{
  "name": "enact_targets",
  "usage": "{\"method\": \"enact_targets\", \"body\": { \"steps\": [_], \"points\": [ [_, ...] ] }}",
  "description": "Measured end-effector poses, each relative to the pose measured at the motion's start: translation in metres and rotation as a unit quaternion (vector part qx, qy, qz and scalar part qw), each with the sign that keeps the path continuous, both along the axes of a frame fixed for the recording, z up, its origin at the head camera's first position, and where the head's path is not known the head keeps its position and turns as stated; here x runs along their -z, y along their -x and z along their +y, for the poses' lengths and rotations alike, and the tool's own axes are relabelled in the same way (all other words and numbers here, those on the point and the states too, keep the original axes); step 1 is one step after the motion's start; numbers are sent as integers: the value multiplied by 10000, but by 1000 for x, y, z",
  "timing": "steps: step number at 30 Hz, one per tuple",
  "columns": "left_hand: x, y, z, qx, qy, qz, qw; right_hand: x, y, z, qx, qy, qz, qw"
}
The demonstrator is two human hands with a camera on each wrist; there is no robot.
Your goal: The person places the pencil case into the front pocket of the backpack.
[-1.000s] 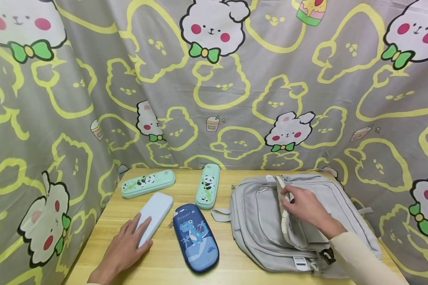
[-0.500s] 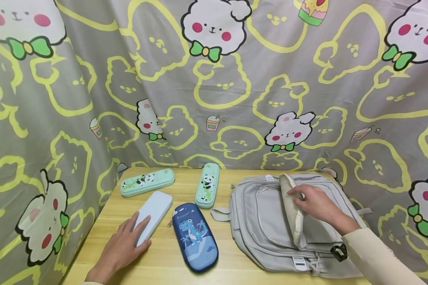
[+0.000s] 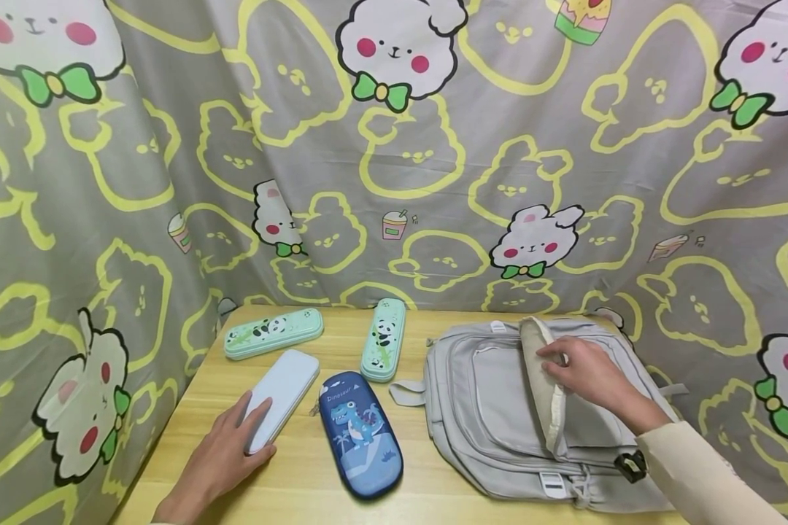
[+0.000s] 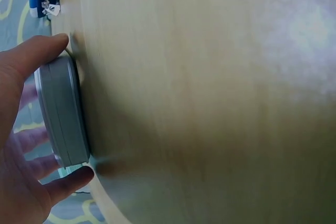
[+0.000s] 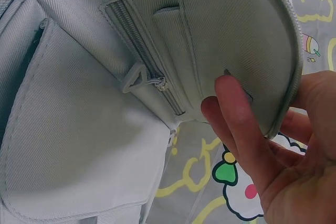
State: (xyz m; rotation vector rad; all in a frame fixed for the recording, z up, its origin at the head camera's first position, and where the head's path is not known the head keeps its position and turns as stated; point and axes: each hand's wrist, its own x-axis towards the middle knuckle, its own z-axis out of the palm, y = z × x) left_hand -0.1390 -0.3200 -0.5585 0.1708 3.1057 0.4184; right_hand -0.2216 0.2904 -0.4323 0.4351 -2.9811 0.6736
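My left hand [image 3: 218, 450] lies over the near end of a pale blue pencil case [image 3: 285, 394], thumb on one side and little finger on the other in the left wrist view. With my right hand [image 3: 587, 373] I hold the edge of the front pocket flap [image 3: 543, 386] of a grey backpack [image 3: 453, 408]. The flap stands raised from the bag, which lies flat. Inside the flap a small zipper [image 5: 142, 45] and an open pocket space show in the right wrist view. Between my hands lies a dark blue dinosaur pencil case [image 3: 361, 441].
Two mint-green panda pencil cases [image 3: 274, 333] [image 3: 384, 339] lie toward the back of the wooden table [image 3: 302, 496]. A backpack strap loop [image 3: 407, 394] reaches out to the left. Behind the table hangs a grey patterned curtain [image 3: 433, 168].
My right hand has drawn the flap to the right and turned it further open, showing more of its light face. My left hand has slid slightly back along the pale blue case.
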Motion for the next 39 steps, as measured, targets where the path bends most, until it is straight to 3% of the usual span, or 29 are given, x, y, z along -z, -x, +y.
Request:
{"method": "enact_targets", "body": {
  "steps": [15,34,39],
  "points": [
    [-2,-3,-9,-316,-485,-133,9982,-4,-1,8,-22,-296,471,9984],
    [1,-8,-16,-540,-658,283,9960,-5,-6,18,-6,-206,590,9980],
    [-3,-10,-18,-524,-725,250,9957,-6,-5,22,-33,-208,593,9980]
  ]
}}
